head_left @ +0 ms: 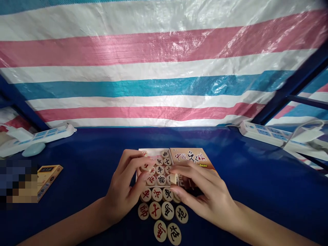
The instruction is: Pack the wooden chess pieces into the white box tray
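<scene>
Both hands are working over a small open box (153,152) in the middle of the blue worktop (243,177), with round wooden chess pieces (161,179) packed in it in rows. Left hand (125,189) is lying curled over the box's left side, fingertips touching a piece (146,167) in an upper row; whether it is actually gripping that piece, cannot tell. Right hand (205,194) is pinching one piece on edge (174,178) between thumb and fingers, just above the box's right part. The box lid (191,158), printed with red and black characters, is lying just right of the box, partly under the right hand. More loose pieces (164,218) are sitting flat on the worktop near the box's near edge, between the two wrists. A second small yellow box (48,176) is lying well apart at near left. White power strips are sitting at far left (43,135) and far right (266,134). A striped tarp (164,68) is hanging behind the worktop.
</scene>
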`<state>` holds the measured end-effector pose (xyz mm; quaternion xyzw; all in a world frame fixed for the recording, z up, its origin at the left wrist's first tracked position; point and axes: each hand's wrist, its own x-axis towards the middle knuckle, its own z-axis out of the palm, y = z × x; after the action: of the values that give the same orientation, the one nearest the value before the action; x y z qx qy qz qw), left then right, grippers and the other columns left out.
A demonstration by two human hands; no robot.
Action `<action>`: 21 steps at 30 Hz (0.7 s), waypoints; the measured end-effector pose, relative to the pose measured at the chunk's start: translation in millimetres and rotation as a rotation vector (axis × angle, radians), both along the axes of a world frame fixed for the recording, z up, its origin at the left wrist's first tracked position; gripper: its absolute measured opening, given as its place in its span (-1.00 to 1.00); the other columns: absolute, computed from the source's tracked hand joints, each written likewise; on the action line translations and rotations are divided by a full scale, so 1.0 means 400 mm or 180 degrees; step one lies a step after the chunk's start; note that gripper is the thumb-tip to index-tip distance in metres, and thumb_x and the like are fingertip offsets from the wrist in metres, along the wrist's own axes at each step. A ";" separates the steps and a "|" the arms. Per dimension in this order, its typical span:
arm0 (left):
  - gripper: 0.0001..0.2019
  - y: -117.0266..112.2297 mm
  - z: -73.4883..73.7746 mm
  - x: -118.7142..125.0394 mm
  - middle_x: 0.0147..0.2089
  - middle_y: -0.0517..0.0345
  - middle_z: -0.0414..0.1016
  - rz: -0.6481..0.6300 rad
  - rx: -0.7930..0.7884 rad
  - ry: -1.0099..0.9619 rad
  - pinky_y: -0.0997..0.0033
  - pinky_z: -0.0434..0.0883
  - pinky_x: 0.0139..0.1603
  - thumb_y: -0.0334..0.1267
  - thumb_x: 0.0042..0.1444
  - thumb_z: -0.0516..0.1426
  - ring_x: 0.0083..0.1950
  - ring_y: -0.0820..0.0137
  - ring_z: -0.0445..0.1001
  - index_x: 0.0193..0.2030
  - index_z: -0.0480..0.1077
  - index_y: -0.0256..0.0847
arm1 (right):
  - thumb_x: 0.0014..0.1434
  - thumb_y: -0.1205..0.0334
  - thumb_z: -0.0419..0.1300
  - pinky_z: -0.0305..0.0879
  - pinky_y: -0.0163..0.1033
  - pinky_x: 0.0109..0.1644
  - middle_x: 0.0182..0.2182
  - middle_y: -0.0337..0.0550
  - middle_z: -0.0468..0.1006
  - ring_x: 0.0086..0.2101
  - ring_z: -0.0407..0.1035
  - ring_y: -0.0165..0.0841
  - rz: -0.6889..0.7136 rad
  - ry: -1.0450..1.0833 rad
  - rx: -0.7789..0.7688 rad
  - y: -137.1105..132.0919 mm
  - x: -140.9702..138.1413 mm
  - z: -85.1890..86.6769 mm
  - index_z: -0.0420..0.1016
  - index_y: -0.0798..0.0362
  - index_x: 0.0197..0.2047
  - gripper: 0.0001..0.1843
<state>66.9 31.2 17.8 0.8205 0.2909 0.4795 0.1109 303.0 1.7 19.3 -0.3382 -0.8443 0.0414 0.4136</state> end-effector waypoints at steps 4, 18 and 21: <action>-0.66 -0.010 -0.017 -0.019 0.01 0.06 0.33 -0.0076 -0.0070 0.0097 0.52 0.44 -0.19 -0.50 0.26 0.10 -0.21 0.53 0.42 0.15 0.35 -0.19 | 0.25 0.32 0.24 0.41 -0.30 -0.06 -0.08 -0.10 0.54 -0.11 0.46 -0.38 -0.0085 -0.0062 0.0045 -0.007 0.014 0.000 0.39 0.07 0.11 -0.65; -0.67 -0.026 -0.014 -0.006 0.00 0.03 0.51 -0.0887 0.0062 -0.0168 0.54 0.54 -0.03 -0.51 0.15 0.24 -0.04 0.44 0.54 0.05 0.40 -0.26 | 0.23 0.32 0.28 0.43 -0.34 0.06 -0.03 -0.10 0.54 -0.05 0.46 -0.40 0.0167 -0.0054 -0.0078 -0.025 -0.008 0.000 0.37 0.10 0.16 -0.56; -0.67 -0.026 -0.012 -0.007 -0.02 0.04 0.53 -0.0897 0.0022 -0.0194 0.53 0.55 -0.06 -0.47 0.13 0.27 -0.05 0.43 0.55 0.04 0.40 -0.25 | 0.23 0.33 0.29 0.43 -0.34 0.06 -0.05 -0.09 0.55 -0.06 0.47 -0.41 0.0226 0.0014 -0.0085 -0.022 -0.009 0.003 0.40 0.12 0.14 -0.58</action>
<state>64.1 20.7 13.2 0.8386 0.1676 0.4848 0.1831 299.2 -7.2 20.6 -0.3135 -0.8542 0.0681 0.4092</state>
